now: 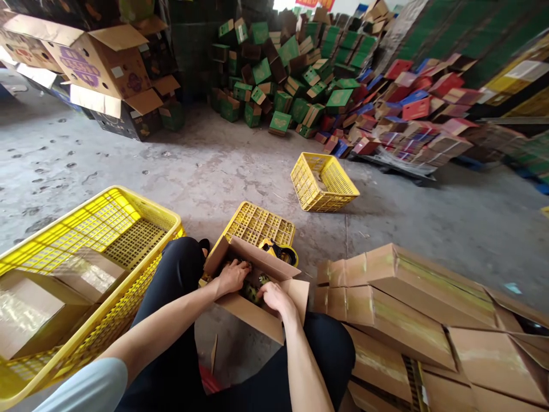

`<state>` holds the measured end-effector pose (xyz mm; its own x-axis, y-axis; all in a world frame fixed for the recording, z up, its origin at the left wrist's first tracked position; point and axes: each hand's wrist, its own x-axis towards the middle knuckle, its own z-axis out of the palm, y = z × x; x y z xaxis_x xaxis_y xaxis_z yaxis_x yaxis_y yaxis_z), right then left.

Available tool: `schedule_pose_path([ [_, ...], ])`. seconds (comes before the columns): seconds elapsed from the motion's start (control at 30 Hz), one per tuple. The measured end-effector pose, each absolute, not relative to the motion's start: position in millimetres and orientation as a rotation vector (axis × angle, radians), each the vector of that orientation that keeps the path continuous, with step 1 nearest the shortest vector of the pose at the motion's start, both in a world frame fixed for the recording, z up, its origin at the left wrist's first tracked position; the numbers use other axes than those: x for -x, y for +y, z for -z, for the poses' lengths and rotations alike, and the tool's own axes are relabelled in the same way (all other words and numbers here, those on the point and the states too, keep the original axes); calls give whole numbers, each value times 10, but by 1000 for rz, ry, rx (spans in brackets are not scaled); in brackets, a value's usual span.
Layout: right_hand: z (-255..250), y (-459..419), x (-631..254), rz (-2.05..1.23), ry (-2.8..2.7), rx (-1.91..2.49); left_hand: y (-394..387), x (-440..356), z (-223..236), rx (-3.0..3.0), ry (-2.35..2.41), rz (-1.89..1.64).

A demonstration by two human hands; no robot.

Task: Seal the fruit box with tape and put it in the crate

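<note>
An open cardboard box point(253, 317) sits between my knees, its flaps spread outward. Inside lie dark green, mottled rounded pieces point(251, 292), perhaps produce; their kind is too small to tell. My left hand point(234, 276) reaches in over the box's left side, fingers bent down onto the contents. From the right, my right hand point(274, 296) reaches in with its fingers curled against a green piece. Fingertips of both hands are partly hidden among the contents. A yellow and black tape dispenser point(281, 252) rests just behind the box on an upturned yellow crate point(257, 223).
At left, a large yellow crate point(171, 223) holds closed cartons point(30, 309). Taped cartons point(412, 286) are stacked at right. Another yellow crate point(326, 197) stands ahead on the concrete floor point(206, 166). Piles of green boxes point(281, 123) and red boxes point(416, 109) lie farther back.
</note>
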<state>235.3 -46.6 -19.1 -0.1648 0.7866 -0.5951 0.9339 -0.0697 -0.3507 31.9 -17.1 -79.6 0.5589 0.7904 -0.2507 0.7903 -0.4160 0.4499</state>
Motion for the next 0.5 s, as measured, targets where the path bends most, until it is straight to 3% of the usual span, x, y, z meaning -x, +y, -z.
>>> schedule_pose_path([
  [0.5,249,-542,-2243,680,1800,-2174,-182,-174,963,-2159,1460,-11],
])
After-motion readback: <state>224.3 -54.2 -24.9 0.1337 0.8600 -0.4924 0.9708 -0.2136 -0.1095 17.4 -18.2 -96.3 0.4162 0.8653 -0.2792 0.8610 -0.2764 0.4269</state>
